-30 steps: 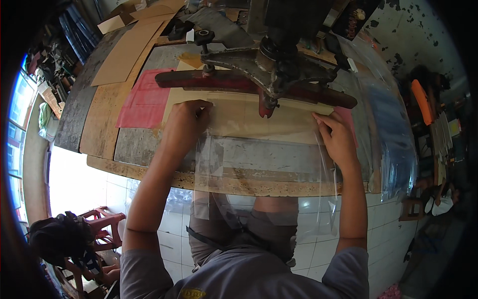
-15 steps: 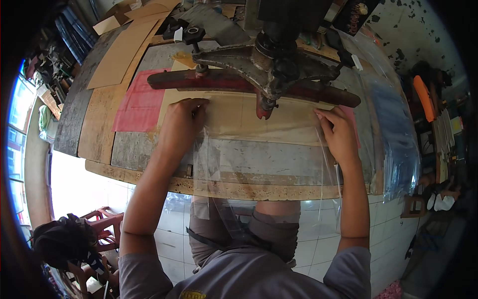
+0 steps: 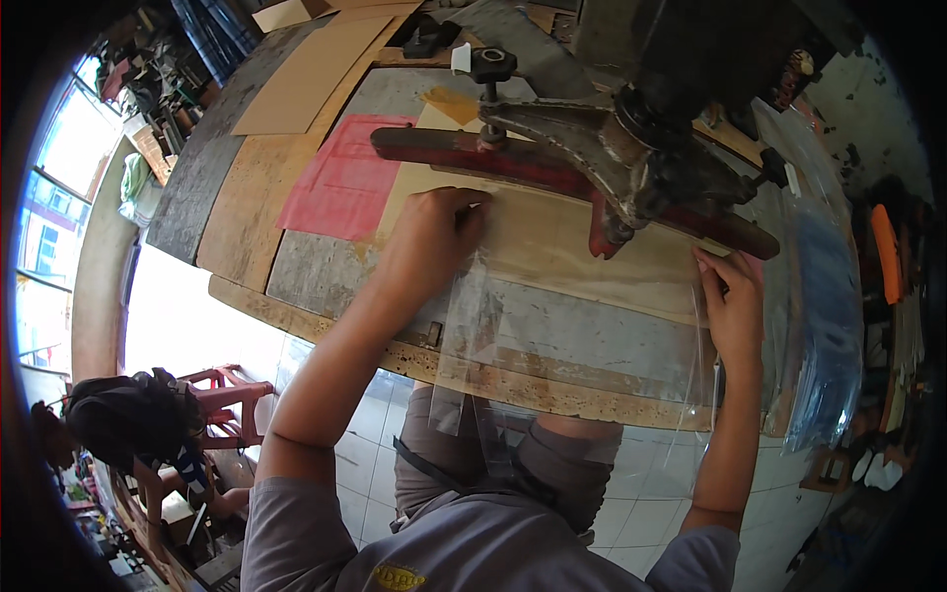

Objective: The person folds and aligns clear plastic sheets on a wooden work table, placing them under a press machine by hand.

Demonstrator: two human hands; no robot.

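Observation:
My left hand (image 3: 432, 235) and my right hand (image 3: 732, 301) are raised over the worktable, each with fingers pinched on an upper corner of a clear plastic sheet (image 3: 472, 326). Between them the see-through film spans the table and hangs over its front edge toward my lap. Just beyond my fingertips is the long dark-red bar (image 3: 444, 153) of a heavy metal press (image 3: 641, 148). Beneath the bar lies a tan sheet (image 3: 562, 237). To its left, a pink-red sheet (image 3: 340, 173) rests flat on the grey tabletop (image 3: 335, 271).
Brown cardboard (image 3: 311, 79) covers part of the table's far left. A stack of clear plastic sheets (image 3: 824, 335) drapes over the right edge. At lower left, a person (image 3: 138, 419) is near a red plastic stool (image 3: 232, 395). The table's wooden front edge (image 3: 533, 390) curves before my lap.
My view has turned left, so the table and press appear farther right and tilted. Both hands keep their pinch on the plastic sheet, with little visible movement relative to the press.

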